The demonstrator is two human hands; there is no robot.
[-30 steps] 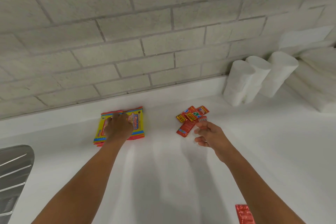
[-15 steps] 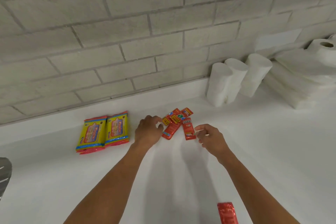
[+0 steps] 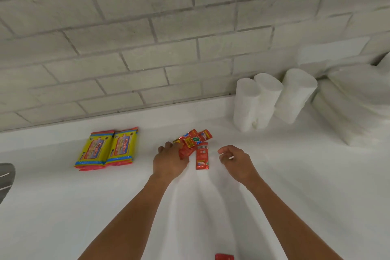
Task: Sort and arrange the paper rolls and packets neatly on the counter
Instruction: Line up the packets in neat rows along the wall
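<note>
A small heap of red sachets (image 3: 194, 139) lies mid-counter, and one more red sachet (image 3: 202, 155) lies flat just in front of it. My left hand (image 3: 168, 160) reaches into the heap's left side, its curled fingers and thumb pinching a long red sachet (image 3: 184, 151). My right hand (image 3: 236, 160) hovers right of the flat sachet, fingers loosely curled, holding nothing. Two yellow packets (image 3: 106, 150) lie side by side to the left. Three white paper rolls (image 3: 263, 99) stand against the wall at the right.
A stack of white folded paper (image 3: 354, 110) fills the far right of the white counter (image 3: 306, 192). Another red sachet (image 3: 224, 257) peeks in at the bottom edge. A grey metal drainer (image 3: 6, 177) sits at the left edge. A brick wall (image 3: 147, 38) backs the counter.
My left hand left the yellow packets and moved right onto the red sachets. My right hand let go of a sachet, which now lies flat, and drew back slightly.
</note>
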